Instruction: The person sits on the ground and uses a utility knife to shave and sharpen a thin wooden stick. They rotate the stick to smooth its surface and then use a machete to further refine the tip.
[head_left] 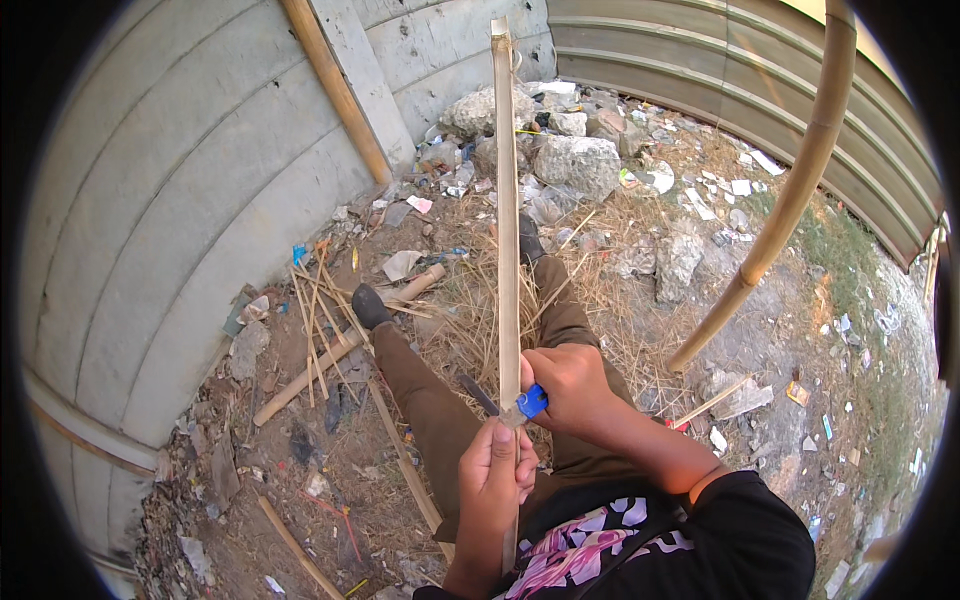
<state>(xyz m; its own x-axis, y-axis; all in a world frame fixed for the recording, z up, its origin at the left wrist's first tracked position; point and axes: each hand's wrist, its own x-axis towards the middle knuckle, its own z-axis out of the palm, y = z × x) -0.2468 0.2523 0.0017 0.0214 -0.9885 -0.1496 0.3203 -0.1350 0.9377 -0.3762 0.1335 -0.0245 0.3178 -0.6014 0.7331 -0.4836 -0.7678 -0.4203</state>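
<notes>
A long split bamboo strip (508, 250) stretches away from my lap toward the rocks, its hollow side facing up. My left hand (495, 467) is closed around its near end, thumb on top. Just beyond, my right hand (572, 382) grips the blue handle (533, 401) of a knife and lies against the strip's right side. The knife's dark blade (478, 395) sticks out on the left of the bamboo, crossing it. Where blade and bamboo meet is partly hidden. My outstretched legs lie on both sides of the strip.
Thin bamboo sticks (318, 315) lie over a thicker bamboo pole (310, 378) on the left. Another bamboo pole (770, 245) slants up at the right. A concrete wall (180, 200), rocks (578, 165) and a corrugated metal fence (700, 60) bound the littered ground.
</notes>
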